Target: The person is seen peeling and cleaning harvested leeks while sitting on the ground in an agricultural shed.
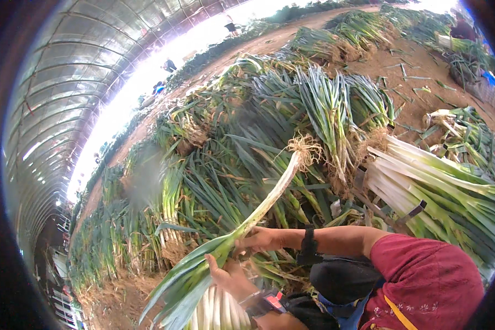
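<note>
A long green onion (269, 201) slants across the middle, its bushy roots up and to the right and its broad green leaves hanging to the lower left. My right hand (257, 240) is closed around it where the pale stem turns into leaves. Just below, my left hand (232, 276) holds the leafy part, the thumb raised along it and the other fingers partly hidden. Under my left hand lie several cleaned white stems (217, 311). To my right, a bundle of white-stemmed green onions (418, 184) rests between dark upright metal prongs (415, 210).
Heaps of untrimmed green onions (220, 159) cover the ground ahead and to the left. More piles (346, 36) lie farther off on brown soil (423, 77). Arched ribs of a plastic-covered tunnel (77, 71) rise at left. A few people (230, 26) are in the distance.
</note>
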{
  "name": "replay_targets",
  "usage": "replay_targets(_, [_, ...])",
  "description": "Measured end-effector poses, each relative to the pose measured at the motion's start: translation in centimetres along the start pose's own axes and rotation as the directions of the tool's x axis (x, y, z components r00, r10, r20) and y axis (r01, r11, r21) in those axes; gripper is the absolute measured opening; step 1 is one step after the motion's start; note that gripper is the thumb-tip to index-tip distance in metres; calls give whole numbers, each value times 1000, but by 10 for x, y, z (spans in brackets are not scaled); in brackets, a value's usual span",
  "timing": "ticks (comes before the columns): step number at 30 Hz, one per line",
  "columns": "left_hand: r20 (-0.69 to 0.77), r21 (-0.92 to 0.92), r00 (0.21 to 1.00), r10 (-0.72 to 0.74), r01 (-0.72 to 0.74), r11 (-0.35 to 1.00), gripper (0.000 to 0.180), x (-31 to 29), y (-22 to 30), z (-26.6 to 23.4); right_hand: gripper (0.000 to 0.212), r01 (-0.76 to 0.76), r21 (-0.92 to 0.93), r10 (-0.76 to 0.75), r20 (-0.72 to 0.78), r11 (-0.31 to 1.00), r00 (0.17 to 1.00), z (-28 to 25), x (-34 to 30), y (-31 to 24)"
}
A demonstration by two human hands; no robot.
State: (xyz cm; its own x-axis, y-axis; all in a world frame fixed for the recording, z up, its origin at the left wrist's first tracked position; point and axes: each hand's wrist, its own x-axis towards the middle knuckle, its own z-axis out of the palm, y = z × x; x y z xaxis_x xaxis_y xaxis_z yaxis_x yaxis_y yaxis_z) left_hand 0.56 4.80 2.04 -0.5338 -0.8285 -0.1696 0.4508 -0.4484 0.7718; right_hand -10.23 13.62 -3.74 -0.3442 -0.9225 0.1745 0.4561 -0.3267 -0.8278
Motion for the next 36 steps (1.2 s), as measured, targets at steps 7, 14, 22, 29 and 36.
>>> replay_targets(7, [258, 616, 948, 184, -308, 725, 40, 2, -23, -29, 36, -37, -234, -6, -181, 971, 983, -4, -20, -6])
replay_targets(14, [340, 598, 925, 169, -352, 720, 54, 11, -36, -36, 34, 66, -17, -68, -240, 998, 968, -2, -41, -7])
replay_targets(22, [199, 918, 947, 251, -270, 290, 55, -42, 12, -4, 26, 282, 308, -117, -461, 908, 880, -32, -84, -27])
replay_targets(29, [365, 900, 887, 282, -413, 135, 54, 8, 23, -63, 29, 612, -13, -464, -664, 791, 586, -114, -138, -99])
replay_targets(36, [135, 698, 908, 396, -371, 613, 52, 34, 6, -59, 15, 823, 56, -516, -754, 566, 406, -228, -187, -144])
